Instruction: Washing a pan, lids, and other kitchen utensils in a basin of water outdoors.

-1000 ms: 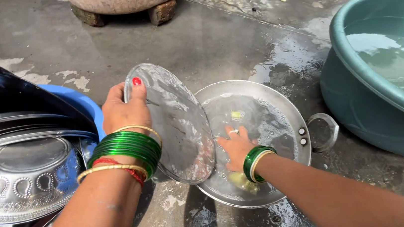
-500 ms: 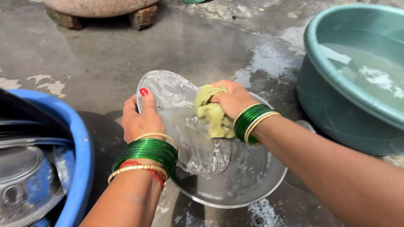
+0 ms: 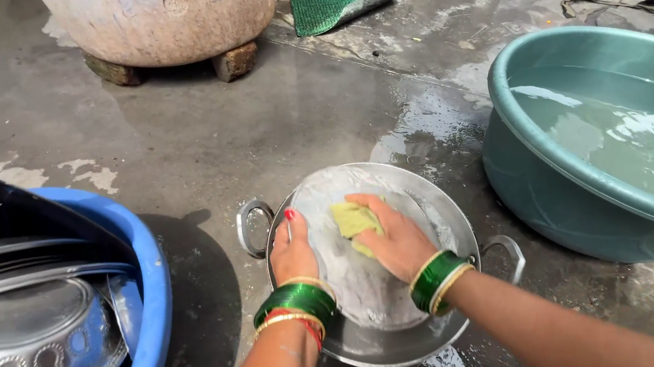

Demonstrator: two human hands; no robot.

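Head view: your left hand [image 3: 294,252] grips the left edge of a soapy steel plate [image 3: 361,273], fingers curled round its rim. The plate lies tilted inside a two-handled pan [image 3: 409,345] on the wet floor. Your right hand [image 3: 398,241] presses flat, fingers spread, on a yellow-green cloth [image 3: 351,220] against the plate. A teal tub [image 3: 527,162] stands right; a blue basin [image 3: 150,307] left.

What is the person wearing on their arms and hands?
Both forearms are bare, with no sleeves in view. The left hand has red polish on the thumbnail, and its wrist carries a stack of green bangles, thin gold ones and a red one. The right hand wears green bangles edged by a gold one.
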